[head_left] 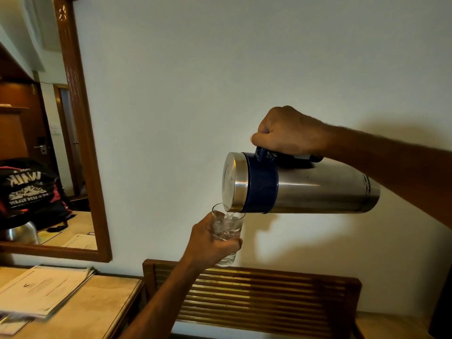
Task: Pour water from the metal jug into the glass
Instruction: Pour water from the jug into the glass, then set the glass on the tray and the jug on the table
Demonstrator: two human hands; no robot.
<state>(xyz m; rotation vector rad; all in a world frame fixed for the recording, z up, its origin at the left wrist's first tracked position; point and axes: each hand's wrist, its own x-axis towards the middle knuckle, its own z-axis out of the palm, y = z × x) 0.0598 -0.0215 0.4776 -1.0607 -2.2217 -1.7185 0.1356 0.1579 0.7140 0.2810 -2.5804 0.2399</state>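
**Steel jug tipped over a held glass**

Steel and dark blue plastic make up the one metal jug (300, 185), a smooth cylinder lying almost level in the air, lid end to the left. The right hand (291, 132), knuckles up and forearm reaching in from the right, is clenched round the blue handle on top. Below the jug's lip, the left hand (211, 238) rises from a bare forearm and wraps its fingers round one clear tumbler glass (227, 234), held upright above a slatted wooden rack (264, 297). Water runs from the lip into the glass, bubbling inside. One wood-framed mirror (80, 133) hangs left; a stack of printed papers (44, 288) lies on the desk (97, 307).
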